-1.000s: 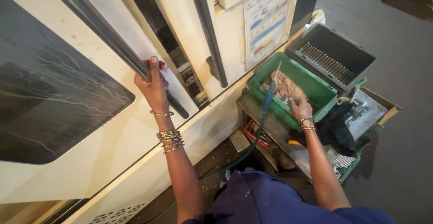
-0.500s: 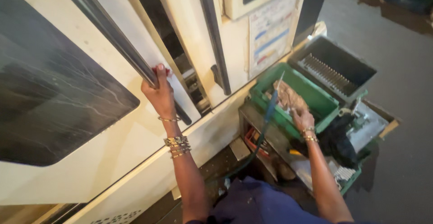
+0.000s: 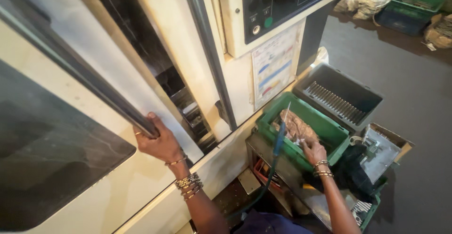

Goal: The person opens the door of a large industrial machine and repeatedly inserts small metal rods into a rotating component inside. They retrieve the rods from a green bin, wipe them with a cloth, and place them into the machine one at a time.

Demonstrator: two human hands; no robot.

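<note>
Door gap has widened since before; your left hand (image 3: 157,142) grips the door handle (image 3: 89,85) (fingers wrapped tight), right hand (image 3: 314,150) closed on the rag (image 3: 295,126) in the green bin (image 3: 329,130).

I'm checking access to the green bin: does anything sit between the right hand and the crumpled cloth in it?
Nothing visible does: the right hand already rests on the crumpled cloth inside the green bin.

- Left hand (image 3: 157,144): a ring on one finger, a thin chain and stacked metal bangles at the wrist.
- Right hand (image 3: 314,151): two metal bangles.
- Bare forearms; dark blue garment below.
</note>
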